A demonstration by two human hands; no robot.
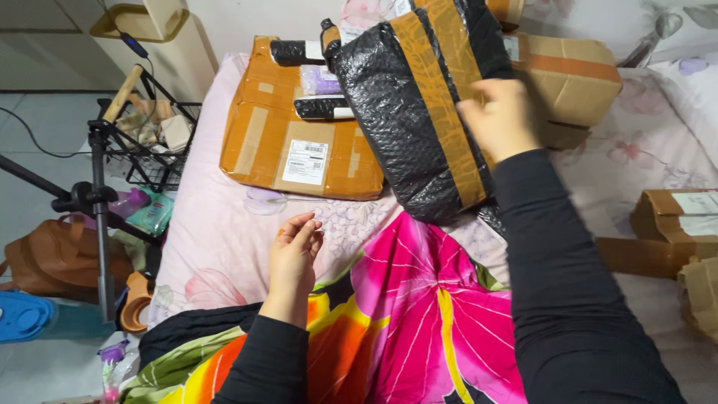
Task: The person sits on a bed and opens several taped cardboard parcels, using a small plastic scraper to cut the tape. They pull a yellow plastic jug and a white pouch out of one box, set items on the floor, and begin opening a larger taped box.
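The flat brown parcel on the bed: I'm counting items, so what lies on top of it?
On the flat brown parcel lie two small black-wrapped packets and a purple-tinted one. The black bubble-wrap package, held by the right hand, covers its right edge.

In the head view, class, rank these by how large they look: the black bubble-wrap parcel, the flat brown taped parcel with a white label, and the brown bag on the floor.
1. Black bubble-wrap parcel, held up by the right hand, so nearness may flatter it.
2. Flat brown taped parcel: close to it, unsure.
3. Brown bag, clearly smallest.
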